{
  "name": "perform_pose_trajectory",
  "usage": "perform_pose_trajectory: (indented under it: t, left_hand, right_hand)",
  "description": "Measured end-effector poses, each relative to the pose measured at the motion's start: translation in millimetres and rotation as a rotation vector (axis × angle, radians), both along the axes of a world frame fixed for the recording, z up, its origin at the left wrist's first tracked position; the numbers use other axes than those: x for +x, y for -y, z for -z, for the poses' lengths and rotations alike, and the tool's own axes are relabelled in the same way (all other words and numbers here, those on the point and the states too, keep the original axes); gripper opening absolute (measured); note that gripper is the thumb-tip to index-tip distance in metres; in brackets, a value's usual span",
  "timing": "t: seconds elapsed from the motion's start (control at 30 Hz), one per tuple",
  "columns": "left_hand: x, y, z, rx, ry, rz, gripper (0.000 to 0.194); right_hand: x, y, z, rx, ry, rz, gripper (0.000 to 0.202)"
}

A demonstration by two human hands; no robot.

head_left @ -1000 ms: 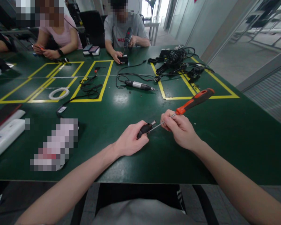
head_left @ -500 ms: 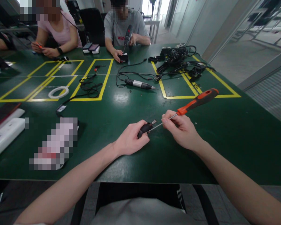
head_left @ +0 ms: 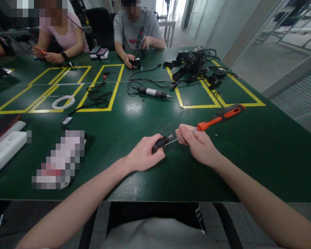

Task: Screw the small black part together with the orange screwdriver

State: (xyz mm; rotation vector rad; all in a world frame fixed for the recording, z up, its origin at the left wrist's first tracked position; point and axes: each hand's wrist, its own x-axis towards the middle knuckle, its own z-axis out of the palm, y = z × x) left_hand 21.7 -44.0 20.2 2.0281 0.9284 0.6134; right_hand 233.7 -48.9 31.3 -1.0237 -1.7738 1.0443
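Observation:
My left hand (head_left: pixel 145 154) is closed round a small black device (head_left: pixel 160 143) with a short metal end sticking out at its upper right; its exact kind I cannot make out. In my right hand (head_left: pixel 197 141) the thin metal shaft of a screwdriver (head_left: pixel 219 117) is pinched between thumb and fingers. The orange and black handle points up and to the right, beyond the hand. The screwdriver's tip meets the black device beside my left thumb, where the contact is partly hidden.
On the green table (head_left: pixel 261 155) lie a pen-shaped electric screwdriver (head_left: pixel 154 92), a heap of black cables (head_left: pixel 197 64), a white ring (head_left: pixel 63 102), a blurred-out phone-like item (head_left: pixel 64 155) and a white power strip (head_left: pixel 6 150). Across, a co-worker (head_left: pixel 138 31) holds a drill-like tool.
My right hand has shifted slightly left along the shaft, and the screwdriver's handle has tilted lower and to the right. My left hand stays put with the black device.

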Motion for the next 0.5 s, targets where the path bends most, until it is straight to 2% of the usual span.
perform_pose_trajectory:
  t: [0.13,0.33,0.5]
  left_hand:
    - [-0.7,-0.2,-0.2,-0.019,-0.014,-0.007,0.010]
    - [-2.1,-0.5,-3.7,-0.093,-0.005,-0.012,0.008]
    - [-5.3,-4.1,-1.3,0.050,-0.066,-0.004,0.007]
  right_hand:
    - [0.2,-0.4,-2.9,-0.032,0.067,-0.001,0.055]
    - [1.8,-2.3,-2.9,-0.048,0.032,-0.034,0.041]
    - [3.0,-2.5,-3.9,-0.040,0.062,-0.036,0.034]
